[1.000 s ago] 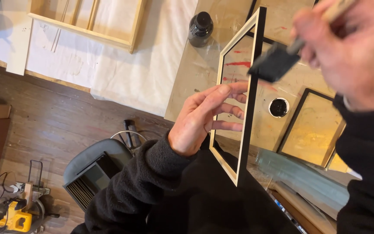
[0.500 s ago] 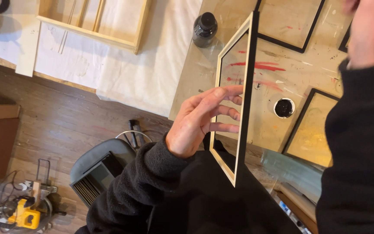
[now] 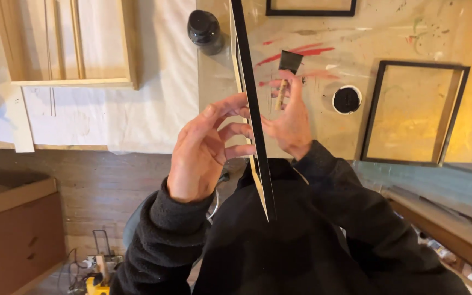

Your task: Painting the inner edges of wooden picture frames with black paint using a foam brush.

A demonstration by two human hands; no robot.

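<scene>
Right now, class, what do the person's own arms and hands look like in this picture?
Both arms wear long black fleece sleeves with ribbed cuffs ending at the wrists. The left hand and right hand are bare: no gloves, rings or watch show. The fabric looks soft and slightly fuzzy, without any visible markings.

Warm indoor light, soft shadows, sharp focus, slight wide-angle edge distortion.
</scene>
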